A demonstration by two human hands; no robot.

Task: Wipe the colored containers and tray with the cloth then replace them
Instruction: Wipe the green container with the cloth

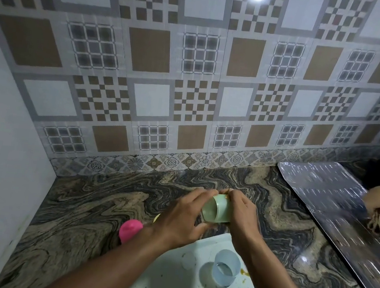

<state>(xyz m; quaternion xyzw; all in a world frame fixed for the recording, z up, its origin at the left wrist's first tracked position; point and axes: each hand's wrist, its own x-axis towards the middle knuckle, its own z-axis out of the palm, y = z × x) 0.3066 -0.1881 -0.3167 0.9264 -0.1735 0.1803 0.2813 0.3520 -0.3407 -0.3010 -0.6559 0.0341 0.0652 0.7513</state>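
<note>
green container (220,209) is on its side over the counter (105,205), just beyond the white tray (167,284). long axis left-right, mouth facing left. left hand (185,215) curls round the mouth end, right hand (242,212) grips the base end.

**Pale green container (218,210) held over a marbled tabletop (105,205)**

The left grip (184,217) and right grip (240,212) both curl round the container, which is tipped on its side. Nearer the viewer, a pale blue container (226,268) stands upright on a stained white tray (167,284). A pink container (129,229) sits just left of the tray.
</note>
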